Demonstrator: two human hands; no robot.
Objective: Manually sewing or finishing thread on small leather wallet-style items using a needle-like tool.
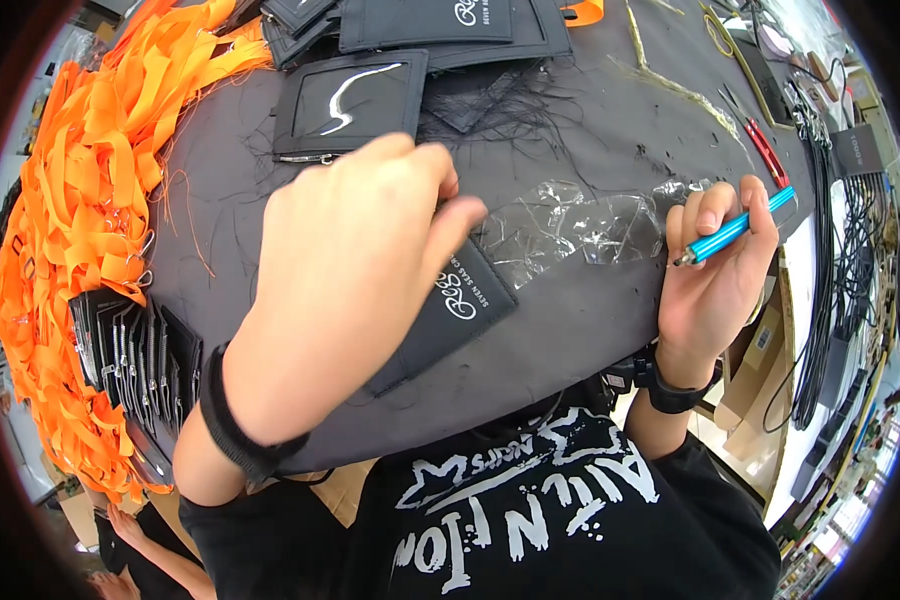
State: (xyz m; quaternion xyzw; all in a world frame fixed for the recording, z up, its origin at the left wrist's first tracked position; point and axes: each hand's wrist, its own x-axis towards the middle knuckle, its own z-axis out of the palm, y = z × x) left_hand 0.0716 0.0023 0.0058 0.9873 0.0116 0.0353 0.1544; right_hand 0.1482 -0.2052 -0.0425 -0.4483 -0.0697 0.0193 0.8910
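Note:
My left hand (345, 255) is over the table, its fingers curled inward and its thumb near the index finger. Whatever those fingers hold, if anything, is hidden. Partly beneath it lies a flat black card holder (425, 340) with white print. Just beyond my knuckles is another black card holder (305, 105) with a clear window and a small zip. To the right, my right hand (712, 270) is raised at the table's edge, closed around a blue pen-like tool (740, 225). The tool's dark tip points left and down.
Orange lanyards (100, 160) with metal clips heap up at the left, beside a row of black card holders (135, 350). Clear plastic scraps (590, 225) and loose black threads (515, 115) lie mid-table. A red-handled tool (767, 155) and black cables (820, 290) are at right. Another person's arm (155, 545) shows lower left.

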